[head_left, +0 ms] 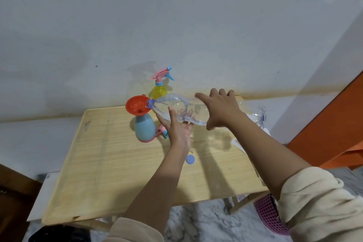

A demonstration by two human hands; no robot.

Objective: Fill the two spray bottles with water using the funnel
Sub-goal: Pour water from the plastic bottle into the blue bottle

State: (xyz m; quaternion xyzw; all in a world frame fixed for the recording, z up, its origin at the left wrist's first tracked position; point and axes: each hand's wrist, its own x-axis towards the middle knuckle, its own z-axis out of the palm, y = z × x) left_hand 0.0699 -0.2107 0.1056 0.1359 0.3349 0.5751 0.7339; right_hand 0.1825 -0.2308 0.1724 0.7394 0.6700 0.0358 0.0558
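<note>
A large clear water bottle (pixel 176 107) lies tipped almost level above the wooden table (pixel 110 153), its mouth over a red funnel (pixel 137 106). The funnel stands in the neck of a blue spray bottle (pixel 145 128) with a pink base. My left hand (pixel 177 126) supports the water bottle from below, near its neck. My right hand (pixel 220 109) grips it from above around the middle. A yellow spray bottle (pixel 159 91) with its pink and blue trigger head on stands behind, by the wall. A pink and blue spray head (pixel 163 131) lies next to the blue bottle.
A round blue bottle cap (pixel 190 159) lies on the table under my left forearm. White paper (pixel 238 143) sits at the table's right edge. A pink mesh basket (pixel 269 212) stands on the marble floor at the right. An orange panel (pixel 334 124) rises at the far right.
</note>
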